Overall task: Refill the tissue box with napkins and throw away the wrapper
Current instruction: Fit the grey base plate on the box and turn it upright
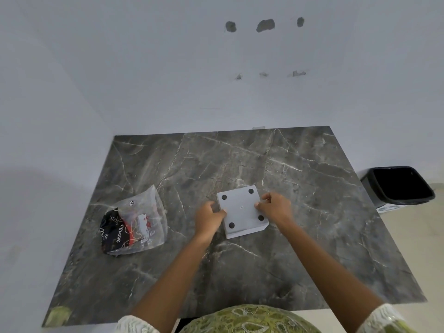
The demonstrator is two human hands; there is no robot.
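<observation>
A white square tissue box (pixel 241 209) lies upside down on the dark marble table (pixel 312 188), its base with black round feet facing up. My left hand (pixel 208 218) grips its left edge and my right hand (pixel 275 207) grips its right edge. To the left lies a clear plastic wrapper (pixel 135 223) with black, red and white print; it looks crumpled and mostly flat. No napkins are visible; the inside of the box is hidden.
A black open waste bin (pixel 398 186) stands on the floor beyond the table's right edge. White walls close off the table's far and left sides. The near edge of the table meets my body.
</observation>
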